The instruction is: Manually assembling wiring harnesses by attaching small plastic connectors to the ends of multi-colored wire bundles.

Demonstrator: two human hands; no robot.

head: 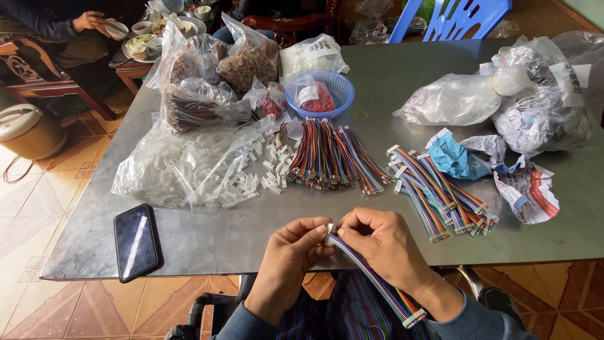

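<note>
Pinching the upper end of the rainbow ribbon cable (371,277) between left hand (290,255) and right hand (384,242), both clamped on it, just above the grey table (239,236) edge. Keep wires flat, fingertips close to the end.

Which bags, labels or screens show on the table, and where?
Phone: near left corner, black, screen dark.
Clear bag of white connectors: left of centre.
Bags of brown parts: far left.
Knotted clear bags, white labels: far right.
Crumpled paper wrapper, red and white: right, near edge.
</note>
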